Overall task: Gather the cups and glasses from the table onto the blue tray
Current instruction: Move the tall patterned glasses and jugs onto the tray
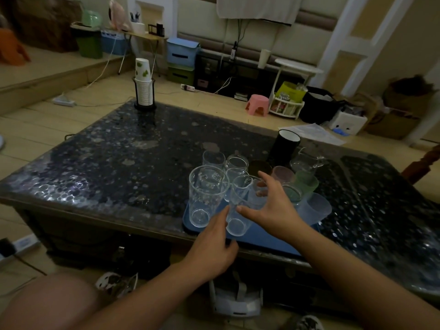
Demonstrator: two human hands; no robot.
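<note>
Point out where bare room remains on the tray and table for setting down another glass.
The blue tray is bare only along its near edge, under the right hand. Its far part is crowded with glasses and cups. The table lies open from the tall clear glass to the paper cup stack.

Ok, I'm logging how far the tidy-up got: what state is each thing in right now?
Blue tray: on table, crowded with glasses.
Tall printed glass: upright on tray.
Clear glass: tilted, held by both hands.
Left hand: fingers at its base.
Right hand: gripping its upper part.
Black cup: upright.
</note>
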